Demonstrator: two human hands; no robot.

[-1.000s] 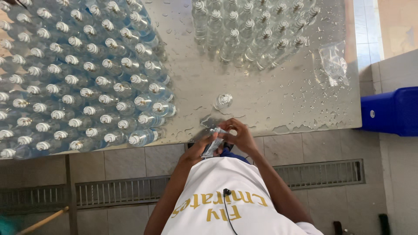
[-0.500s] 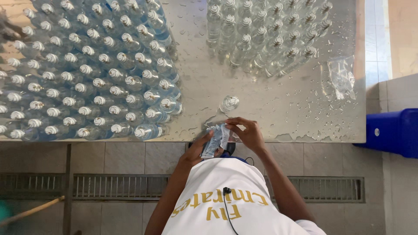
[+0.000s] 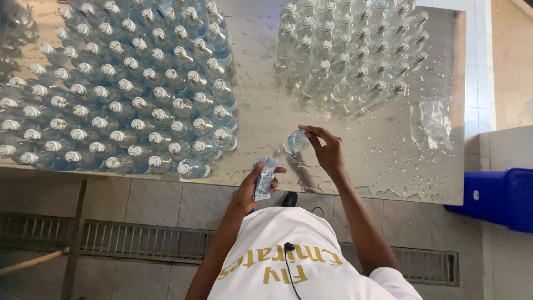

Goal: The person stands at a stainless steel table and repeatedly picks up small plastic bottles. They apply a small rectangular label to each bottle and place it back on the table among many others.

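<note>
Bottle: a small clear bottle (image 3: pixel 297 142) is stood on the wet tabletop (image 3: pixel 355 161), near its front edge, and is held at the top.
Right hand: the right hand (image 3: pixel 328 151) is curled over the bottle, with the fingertips (image 3: pixel 311 135) closed on its cap.
Left hand: the left hand (image 3: pixel 256 183) is closed around a small stack of labels (image 3: pixel 265 178), just left of the bottle and over the front edge of the tabletop.
Left group: many bottles with blue labels (image 3: pixel 127 94) are packed in rows on the left side.
Back group: bare bottles (image 3: pixel 350 53) are packed together at the back right.
Bag: a clear plastic bag (image 3: pixel 436 122) is laid near the right edge.
Crate: a blue crate (image 3: pixel 499 197) is seen beside the tabletop, on the right.
</note>
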